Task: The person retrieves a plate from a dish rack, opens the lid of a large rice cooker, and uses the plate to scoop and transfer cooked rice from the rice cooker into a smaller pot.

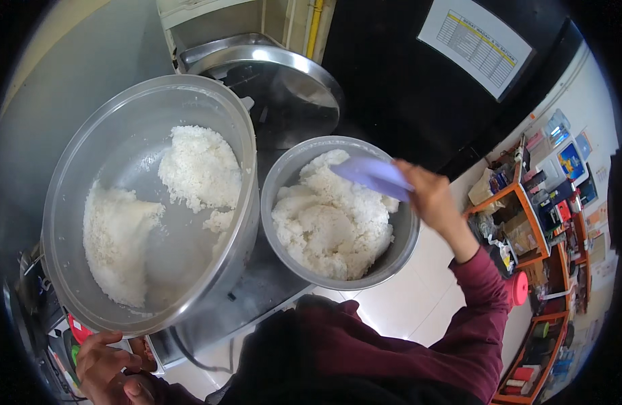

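Observation:
My right hand (430, 195) grips a purple plastic rice paddle (372, 174), slightly blurred, over white cooked rice (331, 228) in a round grey metal pot (407, 253). To the left, a larger metal pot (251, 223) is tilted with its mouth facing me. Inside it lie a big heap of rice (118, 243) on the left, another heap (199, 167) at the upper right and a small clump beside that. My left hand (108, 364) is at the large pot's lower rim, fingers bent and apart, holding nothing that I can see; whether it touches the rim I cannot tell.
Both pots rest over a dark metal counter (270, 283). A round steel lid (311, 66) leans behind them. A sheet with a printed table (475, 45) hangs on a black surface. Orange shelves (534, 223) full of goods stand at right, near a red-lidded container (517, 288). A cable (189, 354) hangs below the counter.

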